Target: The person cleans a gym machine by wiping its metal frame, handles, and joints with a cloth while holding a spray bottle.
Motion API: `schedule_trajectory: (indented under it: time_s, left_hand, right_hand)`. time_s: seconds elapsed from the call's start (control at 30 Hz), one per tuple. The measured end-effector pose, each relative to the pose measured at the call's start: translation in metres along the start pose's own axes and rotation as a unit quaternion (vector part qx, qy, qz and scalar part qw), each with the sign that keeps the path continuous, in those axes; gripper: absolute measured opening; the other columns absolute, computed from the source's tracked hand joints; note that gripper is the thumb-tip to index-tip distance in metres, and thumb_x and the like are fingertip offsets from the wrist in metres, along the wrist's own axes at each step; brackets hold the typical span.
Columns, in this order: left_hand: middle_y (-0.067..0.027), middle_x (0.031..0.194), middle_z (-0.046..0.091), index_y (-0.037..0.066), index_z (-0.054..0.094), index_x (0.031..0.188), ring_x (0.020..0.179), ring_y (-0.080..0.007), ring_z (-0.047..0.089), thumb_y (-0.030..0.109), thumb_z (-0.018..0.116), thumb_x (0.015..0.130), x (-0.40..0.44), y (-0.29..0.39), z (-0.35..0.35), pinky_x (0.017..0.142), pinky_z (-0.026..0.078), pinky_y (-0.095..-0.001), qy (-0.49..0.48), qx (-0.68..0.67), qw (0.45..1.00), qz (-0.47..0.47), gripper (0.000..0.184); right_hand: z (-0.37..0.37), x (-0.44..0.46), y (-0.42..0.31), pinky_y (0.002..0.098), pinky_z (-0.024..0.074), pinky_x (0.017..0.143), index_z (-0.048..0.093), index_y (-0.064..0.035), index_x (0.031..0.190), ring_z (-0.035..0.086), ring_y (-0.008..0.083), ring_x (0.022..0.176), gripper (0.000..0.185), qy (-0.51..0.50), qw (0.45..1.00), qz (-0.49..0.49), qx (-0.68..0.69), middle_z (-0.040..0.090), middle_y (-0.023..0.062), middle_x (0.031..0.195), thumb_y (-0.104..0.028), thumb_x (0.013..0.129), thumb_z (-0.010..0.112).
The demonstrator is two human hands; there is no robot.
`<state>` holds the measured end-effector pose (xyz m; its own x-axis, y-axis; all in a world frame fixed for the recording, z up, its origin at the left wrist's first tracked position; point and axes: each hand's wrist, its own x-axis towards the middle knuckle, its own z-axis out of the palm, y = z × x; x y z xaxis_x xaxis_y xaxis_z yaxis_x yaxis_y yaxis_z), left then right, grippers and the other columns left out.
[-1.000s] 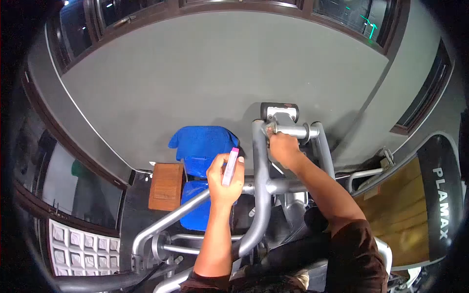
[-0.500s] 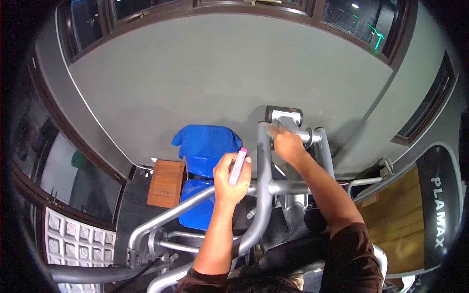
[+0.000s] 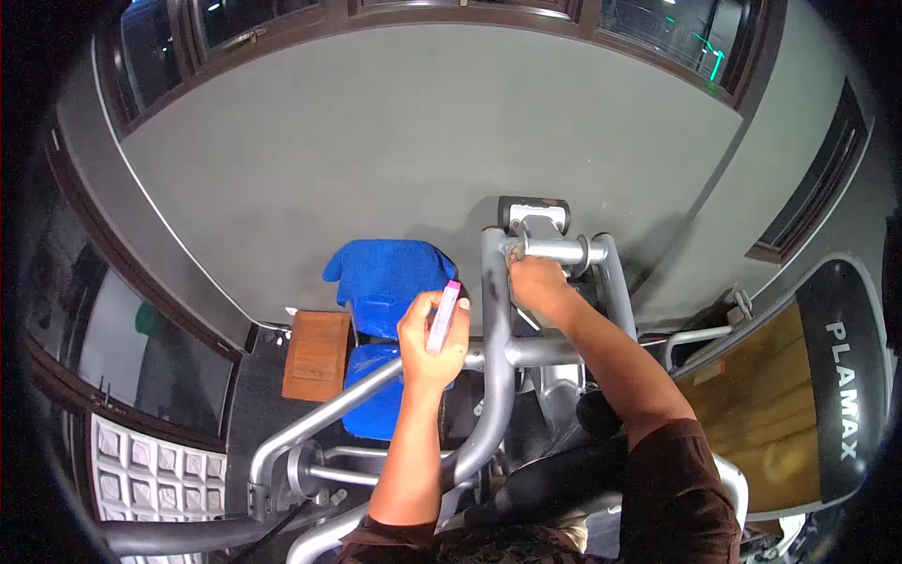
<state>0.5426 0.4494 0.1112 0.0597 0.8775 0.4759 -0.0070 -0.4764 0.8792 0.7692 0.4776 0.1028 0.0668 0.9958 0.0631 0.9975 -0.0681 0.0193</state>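
Note:
My left hand (image 3: 432, 340) is closed round a slim pale tube (image 3: 443, 320) with a bright pink top, held upright and slightly tilted. It is raised left of the grey upright post of a gym machine (image 3: 498, 320). My right hand (image 3: 538, 282) reaches to the top of that machine, its fingers curled at the corner where the post meets the silver crossbar (image 3: 554, 250). Something small and greyish-brown (image 3: 515, 253) shows at those fingertips, too small to name. Behind the crossbar is a black-and-white roller-shaped part (image 3: 534, 214).
A blue chair (image 3: 371, 414) with a blue towel (image 3: 390, 268) over its back stands by the grey wall. Beside it is a brown wooden box (image 3: 316, 355). Bent metal tubes (image 3: 329, 414) run across the lower left. A panel lettered PLAMAX (image 3: 841, 390) stands at right.
My right hand has shifted a little down and left along the top joint and is less blurred. My left hand still holds the tube. The view has moved slightly.

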Motion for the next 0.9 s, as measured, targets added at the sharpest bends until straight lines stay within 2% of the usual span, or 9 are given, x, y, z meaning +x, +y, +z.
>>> schedule_trajectory:
  time_s: [0.13, 0.23, 0.33, 0.43, 0.53, 0.63, 0.73, 0.83, 0.9]
  left_hand:
    - [0.0065, 0.064, 0.055, 0.004, 0.064, 0.089, 0.054, -0.0004, 0.046, 0.013, 0.074, 0.092, -0.001, -0.001, 0.0, 0.048, 0.036, -0.0209, -0.005, -0.003, 1.0, -0.006, 0.013]
    - [0.0061, 0.064, 0.056, 0.004, 0.064, 0.09, 0.055, -0.0004, 0.047, 0.013, 0.073, 0.092, -0.002, -0.002, -0.001, 0.048, 0.037, -0.0206, -0.009, -0.006, 1.0, -0.013, 0.012]
    - [0.0052, 0.065, 0.057, 0.004, 0.065, 0.092, 0.056, -0.0011, 0.048, 0.013, 0.074, 0.092, 0.0, 0.004, -0.001, 0.049, 0.039, -0.0209, -0.001, -0.012, 1.0, -0.018, 0.013]
    - [0.0042, 0.066, 0.058, 0.003, 0.065, 0.093, 0.057, -0.0019, 0.049, 0.013, 0.074, 0.092, 0.002, 0.001, 0.0, 0.05, 0.04, -0.0214, 0.003, 0.002, 1.0, 0.011, 0.013]
    - [0.0038, 0.067, 0.059, 0.003, 0.066, 0.093, 0.058, -0.0026, 0.05, 0.013, 0.074, 0.092, 0.0, 0.001, -0.002, 0.051, 0.041, -0.022, -0.012, -0.018, 0.998, -0.055, 0.013]
    - [0.0038, 0.067, 0.059, 0.003, 0.066, 0.092, 0.058, -0.0027, 0.05, 0.013, 0.074, 0.092, 0.003, 0.009, -0.002, 0.052, 0.041, -0.0218, -0.006, 0.002, 1.0, -0.025, 0.013]
    - [0.0038, 0.067, 0.059, 0.003, 0.066, 0.091, 0.058, -0.0026, 0.05, 0.013, 0.074, 0.092, 0.002, 0.005, -0.002, 0.052, 0.04, -0.0216, -0.001, -0.014, 0.999, -0.047, 0.013]
    - [0.0034, 0.067, 0.059, 0.003, 0.066, 0.092, 0.059, -0.0026, 0.05, 0.013, 0.075, 0.091, 0.003, 0.003, -0.002, 0.052, 0.04, -0.0217, 0.006, -0.007, 1.0, -0.02, 0.014]
    - [0.0034, 0.068, 0.059, 0.003, 0.066, 0.092, 0.059, -0.0026, 0.05, 0.013, 0.075, 0.091, 0.003, 0.006, -0.001, 0.053, 0.04, -0.0218, 0.005, 0.002, 1.0, -0.022, 0.014]
  right_hand:
    - [-0.001, -0.007, -0.001, 0.0497, 0.0577, 0.082, 0.074, -0.0017, 0.1, 0.073, 0.0374, 0.092, 0.028, 0.006, 1.0, -0.016, -0.021, 0.074, 0.0192, 0.099, -0.014, 0.094, 0.05]
    - [0.015, -0.006, 0.002, 0.0497, 0.0575, 0.084, 0.075, -0.0041, 0.099, 0.073, 0.0374, 0.095, 0.027, -0.052, 0.998, 0.032, -0.029, 0.073, 0.0205, 0.102, -0.015, 0.092, 0.051]
    - [0.009, -0.002, 0.006, 0.0501, 0.0574, 0.085, 0.075, -0.0051, 0.101, 0.072, 0.0382, 0.097, 0.027, -0.045, 0.999, 0.016, -0.004, 0.073, 0.0216, 0.104, -0.015, 0.092, 0.051]
    - [-0.003, 0.002, 0.003, 0.0505, 0.0574, 0.085, 0.075, -0.0064, 0.103, 0.072, 0.0389, 0.097, 0.027, 0.014, 0.999, 0.015, 0.033, 0.073, 0.0212, 0.103, -0.015, 0.092, 0.051]
    - [-0.006, -0.003, 0.001, 0.0512, 0.0574, 0.084, 0.074, -0.006, 0.105, 0.072, 0.0393, 0.096, 0.028, 0.022, 0.998, 0.023, 0.048, 0.073, 0.0211, 0.103, -0.016, 0.092, 0.051]
    - [-0.001, -0.001, -0.002, 0.0522, 0.0575, 0.083, 0.072, -0.0057, 0.109, 0.072, 0.0394, 0.095, 0.027, 0.004, 0.999, 0.033, 0.008, 0.072, 0.0211, 0.104, -0.017, 0.092, 0.054]
    - [-0.021, 0.004, -0.002, 0.0525, 0.0578, 0.081, 0.071, -0.0056, 0.111, 0.072, 0.0391, 0.093, 0.027, -0.029, 0.998, 0.045, 0.018, 0.072, 0.0205, 0.103, -0.018, 0.091, 0.057]
    - [-0.026, 0.012, 0.004, 0.0513, 0.0583, 0.081, 0.07, -0.0057, 0.113, 0.073, 0.0384, 0.093, 0.028, 0.189, 0.977, 0.049, 0.086, 0.072, 0.0189, 0.103, -0.018, 0.09, 0.059]
    - [-0.023, 0.023, 0.006, 0.05, 0.0587, 0.082, 0.07, -0.0061, 0.113, 0.073, 0.0361, 0.095, 0.028, 0.158, 0.984, 0.076, 0.042, 0.072, 0.0162, 0.103, -0.016, 0.091, 0.056]
